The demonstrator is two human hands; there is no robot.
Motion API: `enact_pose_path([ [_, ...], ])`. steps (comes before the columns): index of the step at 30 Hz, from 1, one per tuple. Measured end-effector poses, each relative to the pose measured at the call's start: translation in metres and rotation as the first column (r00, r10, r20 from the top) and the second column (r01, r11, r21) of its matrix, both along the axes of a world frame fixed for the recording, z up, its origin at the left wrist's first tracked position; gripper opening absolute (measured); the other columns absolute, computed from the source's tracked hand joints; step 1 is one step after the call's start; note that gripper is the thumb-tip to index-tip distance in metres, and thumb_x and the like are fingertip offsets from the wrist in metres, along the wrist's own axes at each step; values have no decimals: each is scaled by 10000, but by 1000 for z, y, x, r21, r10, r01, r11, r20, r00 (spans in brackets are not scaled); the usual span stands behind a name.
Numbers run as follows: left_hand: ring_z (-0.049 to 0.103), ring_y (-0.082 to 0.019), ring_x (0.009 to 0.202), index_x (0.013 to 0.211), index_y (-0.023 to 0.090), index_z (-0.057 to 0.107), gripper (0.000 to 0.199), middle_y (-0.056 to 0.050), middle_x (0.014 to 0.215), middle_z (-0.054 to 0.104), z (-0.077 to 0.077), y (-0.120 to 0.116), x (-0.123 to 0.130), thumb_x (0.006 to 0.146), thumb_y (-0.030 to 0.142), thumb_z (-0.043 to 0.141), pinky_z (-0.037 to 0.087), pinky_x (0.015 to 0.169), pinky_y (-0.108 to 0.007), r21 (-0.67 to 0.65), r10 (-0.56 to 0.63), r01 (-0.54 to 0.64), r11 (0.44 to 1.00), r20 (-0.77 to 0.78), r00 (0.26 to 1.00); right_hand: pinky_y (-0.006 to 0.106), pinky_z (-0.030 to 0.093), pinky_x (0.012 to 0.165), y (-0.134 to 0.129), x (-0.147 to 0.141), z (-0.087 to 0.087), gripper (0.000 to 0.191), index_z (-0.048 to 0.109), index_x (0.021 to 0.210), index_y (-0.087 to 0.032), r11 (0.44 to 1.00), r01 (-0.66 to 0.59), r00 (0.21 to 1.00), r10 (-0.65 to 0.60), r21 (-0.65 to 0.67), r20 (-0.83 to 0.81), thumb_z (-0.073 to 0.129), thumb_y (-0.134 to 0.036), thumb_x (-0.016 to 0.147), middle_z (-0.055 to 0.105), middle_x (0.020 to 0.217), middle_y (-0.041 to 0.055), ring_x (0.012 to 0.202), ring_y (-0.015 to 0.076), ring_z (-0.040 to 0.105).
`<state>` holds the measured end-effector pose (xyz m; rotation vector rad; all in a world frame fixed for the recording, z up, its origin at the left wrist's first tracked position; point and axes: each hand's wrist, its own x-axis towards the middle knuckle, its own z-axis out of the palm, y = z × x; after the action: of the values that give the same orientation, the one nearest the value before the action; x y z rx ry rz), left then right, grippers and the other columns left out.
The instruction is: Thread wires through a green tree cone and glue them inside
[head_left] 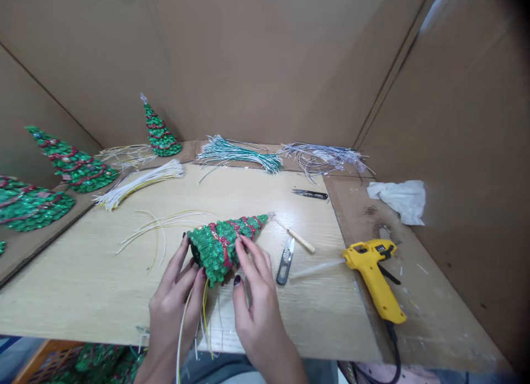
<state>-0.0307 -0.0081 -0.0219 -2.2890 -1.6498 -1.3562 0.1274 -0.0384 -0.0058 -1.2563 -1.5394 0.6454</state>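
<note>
A cone-shaped green beaded Christmas tree (221,247) with red bead garlands lies on its side above the tabletop, its tip pointing right. My left hand (173,312) grips its wide base, and my right hand (257,306) pinches its flank with the fingertips. Thin white and yellow wires (202,317) hang from the base past my left hand. A wood-handled awl (300,239) lies just right of the tree's tip, and small thread snips (285,261) lie beyond my right fingers.
A yellow hot glue gun (372,273) sits at the right on a brown board. Bundles of wires (238,156) and black scissors (310,194) lie at the back. Several finished trees (74,167) stand at the left. Cardboard walls (248,58) surround the pale wooden table (74,301).
</note>
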Motion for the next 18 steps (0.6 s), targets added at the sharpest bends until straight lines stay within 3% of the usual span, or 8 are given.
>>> enact_pose_path([
  [8,596,-220,1292,1106,220,725,249,-3,1597,395,-2,1,5,994,243,504,550,1050,-300,-30,-32,32,999,19,999,495,314,1226,1,-1,-1,716,357,1533,-272,1000,-9,999,9,-6,36,380,4,873,346,1564,58,1462,215,297],
  [18,581,-269,1308,1169,247,727,327,-19,1532,499,1,0,5,1007,341,459,541,1077,-389,-140,12,-5,990,52,999,520,316,1222,-1,-3,1,727,374,1523,-286,1000,7,1000,-6,-8,31,377,17,861,344,1557,59,1463,225,300],
])
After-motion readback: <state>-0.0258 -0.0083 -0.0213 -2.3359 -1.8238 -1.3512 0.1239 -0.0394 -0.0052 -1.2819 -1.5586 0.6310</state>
